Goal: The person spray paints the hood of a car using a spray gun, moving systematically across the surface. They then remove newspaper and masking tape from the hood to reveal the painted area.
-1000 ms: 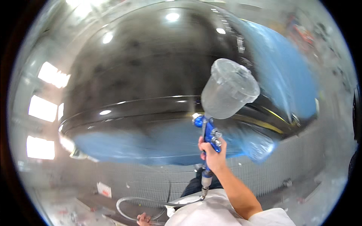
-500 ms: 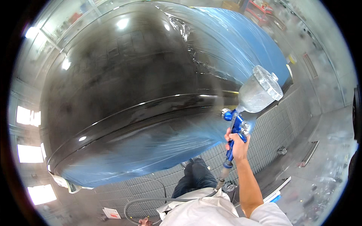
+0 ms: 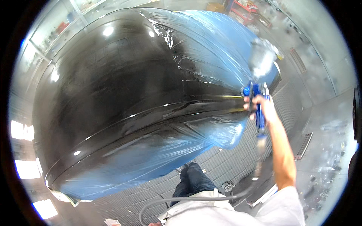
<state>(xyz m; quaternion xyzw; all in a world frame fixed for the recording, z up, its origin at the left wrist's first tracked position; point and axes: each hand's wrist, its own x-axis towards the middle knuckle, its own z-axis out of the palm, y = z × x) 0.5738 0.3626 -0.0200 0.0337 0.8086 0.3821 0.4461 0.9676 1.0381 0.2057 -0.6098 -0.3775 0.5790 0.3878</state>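
Right hand (image 3: 266, 107) grips blue spray gun (image 3: 256, 89) near right corner of dark panel (image 3: 124, 79) | left hand (image 3: 155, 224) barely shows, can't tell its hold | printed white sheet (image 3: 112, 222), unreadable from here

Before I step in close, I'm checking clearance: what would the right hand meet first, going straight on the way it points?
Past the spray gun it holds, the right hand would probably meet the blue plastic sheeting first, though depth is unclear here.
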